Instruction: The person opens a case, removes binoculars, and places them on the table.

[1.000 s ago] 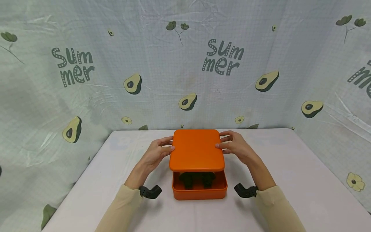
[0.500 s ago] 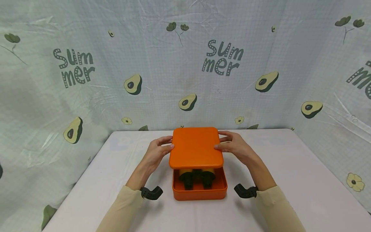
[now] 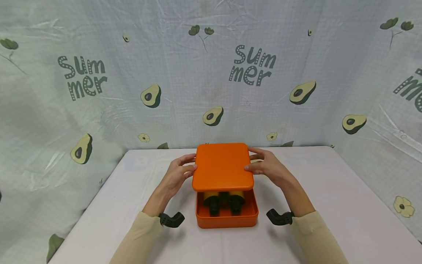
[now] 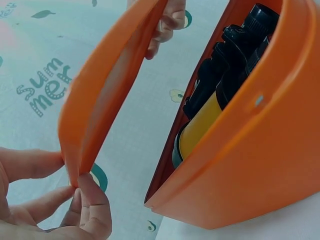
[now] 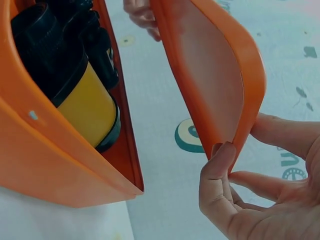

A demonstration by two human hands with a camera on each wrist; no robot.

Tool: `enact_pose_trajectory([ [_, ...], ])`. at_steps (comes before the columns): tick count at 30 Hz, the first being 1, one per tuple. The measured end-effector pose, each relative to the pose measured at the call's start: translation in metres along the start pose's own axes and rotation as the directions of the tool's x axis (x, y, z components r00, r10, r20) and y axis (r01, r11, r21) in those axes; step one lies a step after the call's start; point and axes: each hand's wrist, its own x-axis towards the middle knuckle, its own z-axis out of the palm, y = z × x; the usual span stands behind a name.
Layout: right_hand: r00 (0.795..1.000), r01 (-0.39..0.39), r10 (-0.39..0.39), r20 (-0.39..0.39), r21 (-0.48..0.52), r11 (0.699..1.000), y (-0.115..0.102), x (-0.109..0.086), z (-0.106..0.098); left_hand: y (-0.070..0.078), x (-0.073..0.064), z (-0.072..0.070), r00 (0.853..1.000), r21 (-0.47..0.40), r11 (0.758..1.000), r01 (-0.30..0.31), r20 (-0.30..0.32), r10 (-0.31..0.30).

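An orange square lid (image 3: 222,167) hangs over an orange box (image 3: 227,222), apart from it, as both wrist views show. My left hand (image 3: 176,172) pinches the lid's left edge between thumb and fingers. On the opposite edge, my right hand (image 3: 267,167) grips it the same way. Inside the box lie black and yellow binoculars (image 5: 90,107), their eyepieces toward me; in the head view the lid covers their far part. The lid's pale underside (image 5: 212,65) shows in the right wrist view.
The box stands on a white table (image 3: 145,242). Behind the table hangs a pale cloth (image 3: 184,73) printed with avocados and lettering. Black wrist straps with camera mounts (image 3: 173,220) jut inward on both sides of the box.
Both hands have raised the lid slightly and shifted it away from me, uncovering more of the binoculars, including their yellow barrels. The box has stayed in place.
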Motion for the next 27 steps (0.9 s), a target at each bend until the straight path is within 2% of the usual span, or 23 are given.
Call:
enact_pose_trajectory([
  [9, 0.998, -0.027, 0.028, -0.049, 0.022, 0.999, -0.0011, 0.0001, 0.0019, 0.001, -0.0017, 0.0004, 1.0, -0.009, 1.0, 0.002, 0.003, -0.002],
  [15, 0.998, -0.024, 0.025, -0.063, 0.023, 0.999, -0.0017, 0.001, 0.002, 0.0018, -0.0017, -0.0003, 0.999, -0.007, 0.999, -0.032, 0.014, 0.032],
  [27, 1.0, 0.02, -0.02, 0.015, -0.012, 1.0, -0.0013, 0.0002, -0.0005, 0.0035, -0.0015, -0.001, 0.999, -0.025, 0.999, -0.039, -0.029, 0.038],
])
